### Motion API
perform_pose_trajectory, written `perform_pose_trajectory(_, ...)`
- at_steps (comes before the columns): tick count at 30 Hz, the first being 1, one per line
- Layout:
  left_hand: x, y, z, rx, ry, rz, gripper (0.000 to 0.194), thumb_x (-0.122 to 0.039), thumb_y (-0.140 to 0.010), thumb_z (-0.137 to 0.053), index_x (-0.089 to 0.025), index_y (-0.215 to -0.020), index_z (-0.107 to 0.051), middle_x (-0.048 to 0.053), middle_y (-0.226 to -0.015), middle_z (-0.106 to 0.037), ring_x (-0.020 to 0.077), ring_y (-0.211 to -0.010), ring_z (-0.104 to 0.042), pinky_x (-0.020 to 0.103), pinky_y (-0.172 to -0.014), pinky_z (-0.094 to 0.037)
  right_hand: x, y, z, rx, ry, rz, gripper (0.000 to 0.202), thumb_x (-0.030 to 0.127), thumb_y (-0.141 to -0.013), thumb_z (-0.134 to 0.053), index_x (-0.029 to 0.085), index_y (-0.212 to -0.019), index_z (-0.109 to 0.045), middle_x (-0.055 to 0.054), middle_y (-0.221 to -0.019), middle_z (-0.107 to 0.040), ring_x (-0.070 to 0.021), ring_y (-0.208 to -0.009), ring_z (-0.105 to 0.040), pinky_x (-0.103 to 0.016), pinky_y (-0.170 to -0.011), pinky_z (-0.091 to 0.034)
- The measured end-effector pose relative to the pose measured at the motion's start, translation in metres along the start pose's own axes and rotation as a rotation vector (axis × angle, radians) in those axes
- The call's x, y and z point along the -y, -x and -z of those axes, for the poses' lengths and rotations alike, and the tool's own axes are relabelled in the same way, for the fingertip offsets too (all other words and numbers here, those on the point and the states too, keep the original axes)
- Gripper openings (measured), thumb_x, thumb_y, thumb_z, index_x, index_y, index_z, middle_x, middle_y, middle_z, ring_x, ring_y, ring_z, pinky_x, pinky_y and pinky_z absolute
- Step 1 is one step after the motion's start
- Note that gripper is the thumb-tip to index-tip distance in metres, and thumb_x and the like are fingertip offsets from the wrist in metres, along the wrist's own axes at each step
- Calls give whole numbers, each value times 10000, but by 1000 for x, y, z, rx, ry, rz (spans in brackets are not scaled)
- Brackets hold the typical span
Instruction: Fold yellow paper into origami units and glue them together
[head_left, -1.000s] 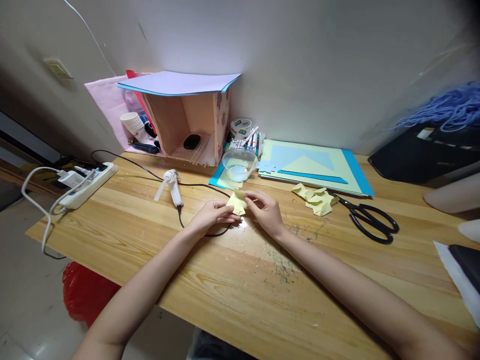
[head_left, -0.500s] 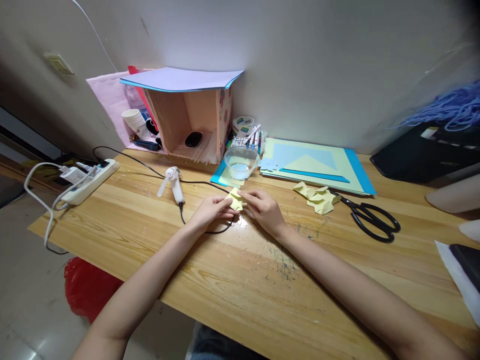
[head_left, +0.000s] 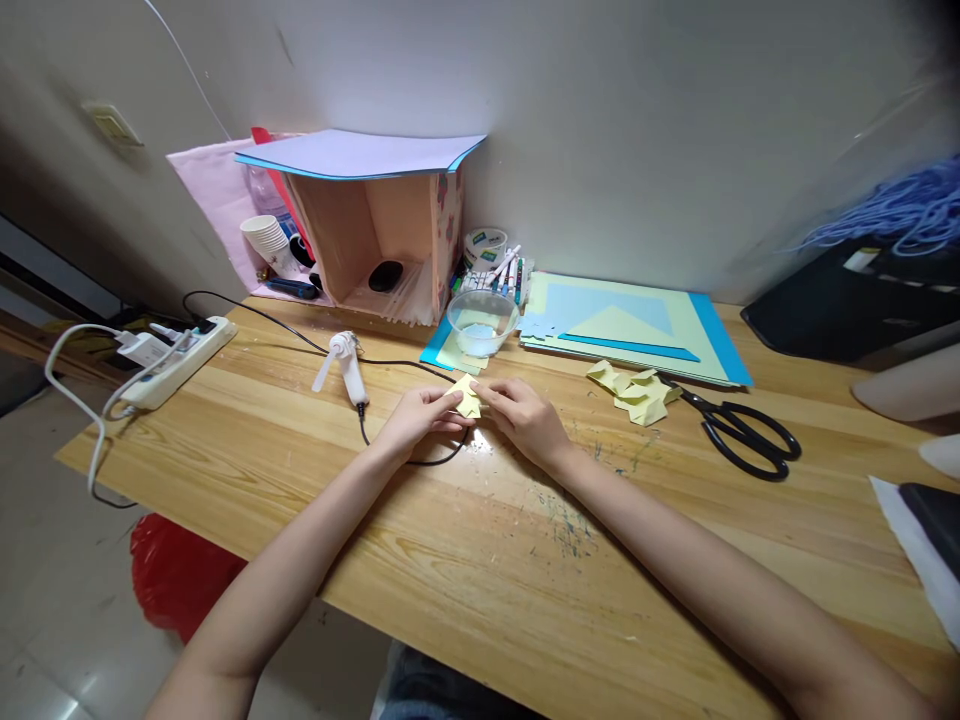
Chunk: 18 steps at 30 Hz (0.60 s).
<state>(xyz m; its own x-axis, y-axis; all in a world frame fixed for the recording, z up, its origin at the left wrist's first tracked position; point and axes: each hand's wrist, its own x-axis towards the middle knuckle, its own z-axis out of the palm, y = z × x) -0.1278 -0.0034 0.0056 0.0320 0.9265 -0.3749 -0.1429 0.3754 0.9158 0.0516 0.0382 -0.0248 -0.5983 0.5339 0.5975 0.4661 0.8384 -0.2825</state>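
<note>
Between my hands, just above the wooden table [head_left: 450, 540], is a small folded piece of yellow paper [head_left: 468, 397]. My left hand [head_left: 414, 422] pinches its left side, with the thumb on top and the fingers beneath. From the other side my right hand [head_left: 526, 420] has its fingers closed on the paper's right edge. Part of the paper is hidden by the fingers. A black cable [head_left: 442, 462] loops on the table beneath and beside my left hand. To the right lie several folded yellow paper pieces [head_left: 639, 393], touching the tip of black-handled scissors [head_left: 750, 437].
A white hot glue gun [head_left: 349, 370] stands left of my hands. Behind are a clear plastic bowl [head_left: 484, 318], markers [head_left: 510, 272], tape rolls [head_left: 484, 247] and an open box [head_left: 360, 230]. Coloured paper sheets [head_left: 637, 325] lie at the back right. A power strip [head_left: 180, 365] sits on the left edge.
The yellow paper has tilted slightly between my fingers, and its outline looks a little different. Both hands keep nearly the same place, and the view has shifted slightly.
</note>
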Motion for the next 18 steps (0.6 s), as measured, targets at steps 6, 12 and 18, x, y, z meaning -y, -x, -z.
perform_pose_trajectory(6,-3,2,1,-33,-59,-50,345,-401,-612,-710,-89,-751,-663,54,-704,-646,87,-587,-582,166,-540,-463,2,1,-1,40,86,52,381,133,-876,-389,208,-1235,-492,-90,-940,-604,-172,-848,-539,-261,-684,-460)
perform_pose_trajectory(12,-4,3,-1,-70,-95,-90,332,-398,-592,-712,-87,-691,-647,-8,-585,-567,52,-506,-490,179,-538,-463,6,1,1,63,25,47,338,170,-869,-402,196,-1183,-526,-101,-971,-612,-193,-887,-551,-298,-724,-460)
perform_pose_trajectory(18,-1,2,-1,-91,-127,-81,380,-410,-576,-710,-87,-765,-642,27,-686,-603,99,-554,-551,233,-545,-500,9,-3,4,13,-403,-337,224,283,-865,-424,187,-1039,-527,-62,-924,-620,-140,-694,-572,-264,-626,-457)
